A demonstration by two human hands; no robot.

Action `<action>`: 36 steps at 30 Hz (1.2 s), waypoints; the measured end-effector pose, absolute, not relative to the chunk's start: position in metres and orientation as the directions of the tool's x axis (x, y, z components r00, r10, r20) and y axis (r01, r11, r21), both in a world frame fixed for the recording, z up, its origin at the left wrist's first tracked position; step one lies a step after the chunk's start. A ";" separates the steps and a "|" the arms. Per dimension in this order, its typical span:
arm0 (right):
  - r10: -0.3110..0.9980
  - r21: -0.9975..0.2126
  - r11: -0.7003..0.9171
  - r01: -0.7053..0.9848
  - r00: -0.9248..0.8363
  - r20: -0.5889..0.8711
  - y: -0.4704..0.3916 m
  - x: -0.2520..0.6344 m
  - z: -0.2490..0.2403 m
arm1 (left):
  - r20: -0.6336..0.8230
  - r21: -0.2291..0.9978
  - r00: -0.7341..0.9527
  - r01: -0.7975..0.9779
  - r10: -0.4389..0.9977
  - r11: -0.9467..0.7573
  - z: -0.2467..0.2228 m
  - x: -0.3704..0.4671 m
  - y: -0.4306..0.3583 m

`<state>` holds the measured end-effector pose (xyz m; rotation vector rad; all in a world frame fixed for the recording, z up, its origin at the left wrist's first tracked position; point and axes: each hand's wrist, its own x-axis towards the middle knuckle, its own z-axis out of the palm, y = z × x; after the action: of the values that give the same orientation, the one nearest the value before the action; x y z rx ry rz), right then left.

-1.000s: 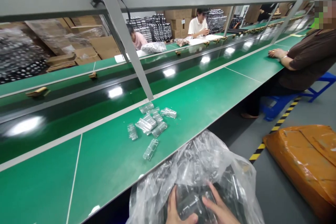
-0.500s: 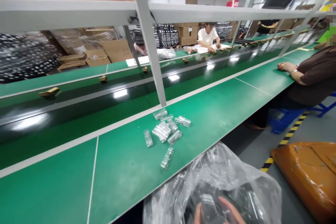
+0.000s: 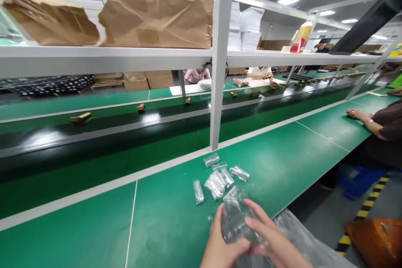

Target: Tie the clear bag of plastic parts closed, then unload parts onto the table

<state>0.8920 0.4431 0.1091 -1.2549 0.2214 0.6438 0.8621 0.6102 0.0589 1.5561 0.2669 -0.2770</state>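
Observation:
My left hand (image 3: 221,238) and my right hand (image 3: 266,230) are closed around clear plastic pieces (image 3: 234,217), one hand on each side. They are over the near edge of the green table (image 3: 163,222). Just beyond my fingers lies a loose pile of clear plastic pieces (image 3: 216,183). Single pieces lie around it: one at the left (image 3: 198,191), one at the right (image 3: 239,173) and one at the back (image 3: 211,159). Below my hands, a clear plastic bag (image 3: 301,234) hangs at the table edge, partly hidden by my right arm.
A white post (image 3: 218,92) rises behind the pile and meets a shelf (image 3: 125,56). Beyond runs a dark conveyor (image 3: 103,127) with small gold-brown items (image 3: 80,117). A person's hands (image 3: 358,114) rest on the table at right. An orange wrapped box (image 3: 377,238) is on the floor.
Both hands have risen out of the plastic bag with clear pieces and moved to the table beside the pile. The view has shifted up and left, showing more of the shelf.

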 end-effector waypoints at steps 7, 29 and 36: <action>0.270 -0.899 0.073 -0.432 0.876 -0.399 0.515 0.959 0.070 | -0.338 0.904 0.905 0.388 0.258 -0.178 0.061 0.910 0.666; 0.585 -0.763 -0.548 0.342 0.809 -0.058 0.493 1.005 0.107 | 0.103 0.218 0.982 0.134 0.159 -0.967 0.023 0.805 0.684; 0.658 -0.694 -0.492 0.526 0.746 0.099 0.460 0.989 0.103 | 0.130 -0.015 0.986 0.109 0.106 -0.994 0.022 0.851 0.676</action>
<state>0.9888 0.4595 0.1026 -2.2069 -0.8848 0.2311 0.8508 0.6760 0.0217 3.1523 0.1712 0.2042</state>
